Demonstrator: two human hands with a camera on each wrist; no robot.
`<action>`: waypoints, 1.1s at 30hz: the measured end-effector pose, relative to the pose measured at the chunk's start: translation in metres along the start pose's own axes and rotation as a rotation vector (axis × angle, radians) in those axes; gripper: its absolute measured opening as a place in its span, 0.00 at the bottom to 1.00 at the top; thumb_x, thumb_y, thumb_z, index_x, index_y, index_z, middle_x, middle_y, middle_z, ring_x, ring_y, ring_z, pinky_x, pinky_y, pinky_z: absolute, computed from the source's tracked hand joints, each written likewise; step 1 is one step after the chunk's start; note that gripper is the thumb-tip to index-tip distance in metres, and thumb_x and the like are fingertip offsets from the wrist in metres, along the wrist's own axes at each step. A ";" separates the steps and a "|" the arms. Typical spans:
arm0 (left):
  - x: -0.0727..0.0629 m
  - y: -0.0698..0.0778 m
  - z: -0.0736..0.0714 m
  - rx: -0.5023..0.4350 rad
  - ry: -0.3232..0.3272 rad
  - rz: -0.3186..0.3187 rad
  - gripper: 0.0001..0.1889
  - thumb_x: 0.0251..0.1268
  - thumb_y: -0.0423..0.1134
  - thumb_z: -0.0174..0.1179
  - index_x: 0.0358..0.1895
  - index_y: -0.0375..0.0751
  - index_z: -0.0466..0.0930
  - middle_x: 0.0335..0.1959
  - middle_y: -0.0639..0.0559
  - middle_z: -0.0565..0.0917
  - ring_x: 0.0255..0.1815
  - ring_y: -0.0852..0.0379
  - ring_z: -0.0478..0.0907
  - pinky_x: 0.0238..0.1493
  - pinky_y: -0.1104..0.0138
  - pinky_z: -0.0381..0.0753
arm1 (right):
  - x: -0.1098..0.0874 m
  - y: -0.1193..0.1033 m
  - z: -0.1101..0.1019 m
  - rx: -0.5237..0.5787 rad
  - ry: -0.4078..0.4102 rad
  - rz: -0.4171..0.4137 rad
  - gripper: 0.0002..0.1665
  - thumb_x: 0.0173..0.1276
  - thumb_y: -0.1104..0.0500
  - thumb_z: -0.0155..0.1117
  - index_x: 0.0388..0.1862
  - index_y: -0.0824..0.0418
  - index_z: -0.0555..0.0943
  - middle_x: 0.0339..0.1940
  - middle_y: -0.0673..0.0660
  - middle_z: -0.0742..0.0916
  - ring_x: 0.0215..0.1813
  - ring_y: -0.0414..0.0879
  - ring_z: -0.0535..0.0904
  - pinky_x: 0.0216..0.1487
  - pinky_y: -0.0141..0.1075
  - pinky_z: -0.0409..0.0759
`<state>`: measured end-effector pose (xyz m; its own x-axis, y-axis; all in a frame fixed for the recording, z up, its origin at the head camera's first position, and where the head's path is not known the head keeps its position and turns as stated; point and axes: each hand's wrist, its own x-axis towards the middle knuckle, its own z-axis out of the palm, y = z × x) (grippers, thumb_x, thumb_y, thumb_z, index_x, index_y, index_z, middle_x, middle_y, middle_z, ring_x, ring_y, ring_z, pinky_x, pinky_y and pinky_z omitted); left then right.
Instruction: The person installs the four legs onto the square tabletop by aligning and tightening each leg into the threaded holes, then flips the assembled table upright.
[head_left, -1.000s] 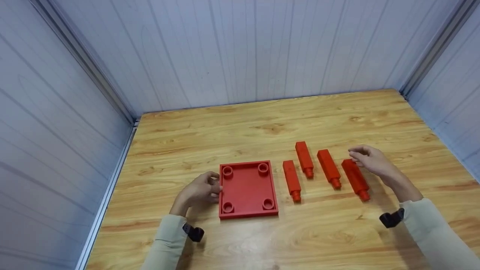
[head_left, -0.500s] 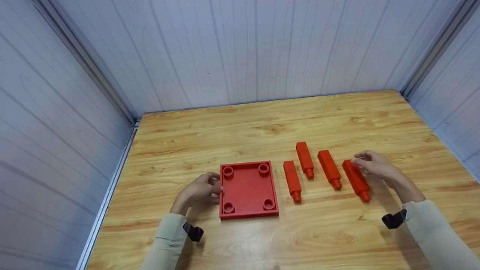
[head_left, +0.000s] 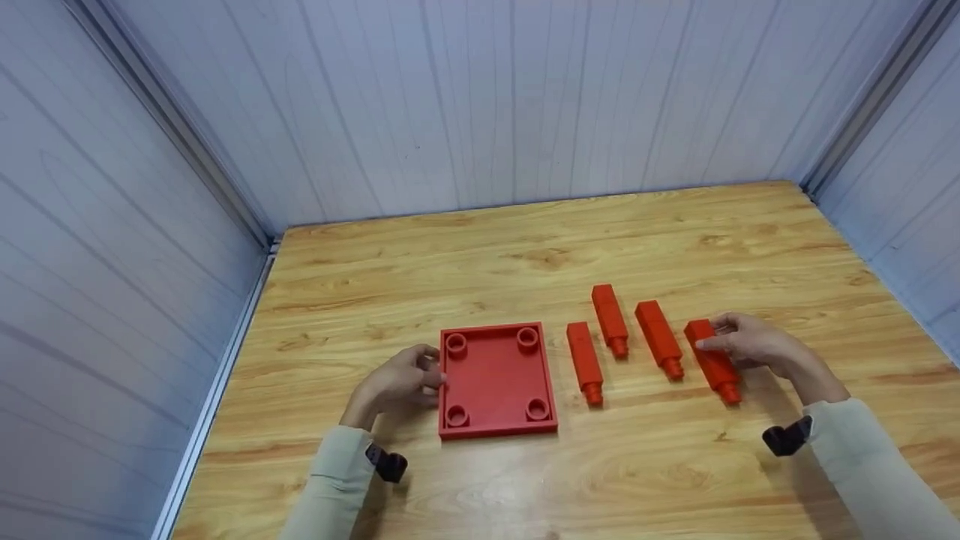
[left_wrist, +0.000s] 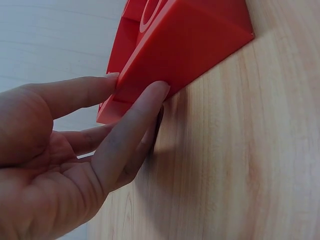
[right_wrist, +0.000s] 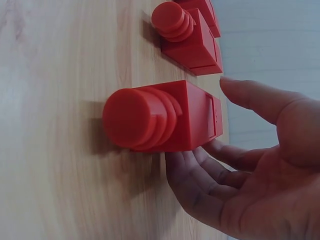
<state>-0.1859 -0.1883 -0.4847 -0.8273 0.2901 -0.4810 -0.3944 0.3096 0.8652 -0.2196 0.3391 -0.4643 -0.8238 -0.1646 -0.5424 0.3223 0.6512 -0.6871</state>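
red pegs [head_left: 658,334]: 4 | tray [head_left: 495,382]: 1 | sockets [head_left: 527,339]: 4 | hands [head_left: 754,341]: 2

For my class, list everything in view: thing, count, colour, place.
Tray: one, red, on the table.
Sockets: four, red, in the tray's corners.
Posts: four, red, lying right of the tray.
Table: one, wood-coloured, under tray and posts.
Walls: three, whitish, behind and beside the table.
Metal strips: three, grey, along wall edges.
Wrist cameras: two, black, one per wrist.
Sleeves: two, pale, on both arms.
Left hand: one, touching the tray.
Right hand: one, at rightmost post.
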 end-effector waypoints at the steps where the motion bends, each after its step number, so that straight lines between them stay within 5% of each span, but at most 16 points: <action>1: 0.000 0.000 0.000 0.001 0.002 0.002 0.25 0.62 0.25 0.53 0.63 0.31 0.61 0.49 0.37 0.73 0.41 0.49 0.80 0.43 0.56 0.85 | -0.001 -0.001 0.001 -0.002 -0.001 -0.001 0.54 0.64 0.41 0.63 0.72 0.74 0.49 0.68 0.73 0.64 0.54 0.50 0.75 0.50 0.39 0.79; 18: 0.000 -0.001 0.000 0.006 0.001 0.013 0.24 0.63 0.26 0.54 0.62 0.31 0.62 0.48 0.38 0.73 0.41 0.49 0.81 0.43 0.57 0.85 | 0.000 -0.006 0.005 -0.068 0.028 -0.003 0.44 0.63 0.49 0.66 0.64 0.78 0.60 0.54 0.71 0.76 0.39 0.45 0.81 0.40 0.40 0.84; 33: -0.001 -0.002 -0.002 -0.027 -0.018 0.013 0.25 0.61 0.25 0.54 0.63 0.31 0.62 0.47 0.38 0.73 0.41 0.48 0.80 0.43 0.55 0.85 | -0.007 -0.004 -0.004 0.063 -0.013 -0.045 0.47 0.68 0.49 0.60 0.70 0.78 0.51 0.61 0.74 0.73 0.48 0.47 0.81 0.48 0.41 0.84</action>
<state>-0.1852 -0.1905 -0.4860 -0.8252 0.3099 -0.4722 -0.3948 0.2814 0.8746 -0.2175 0.3404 -0.4558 -0.8324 -0.2023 -0.5159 0.3140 0.5948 -0.7400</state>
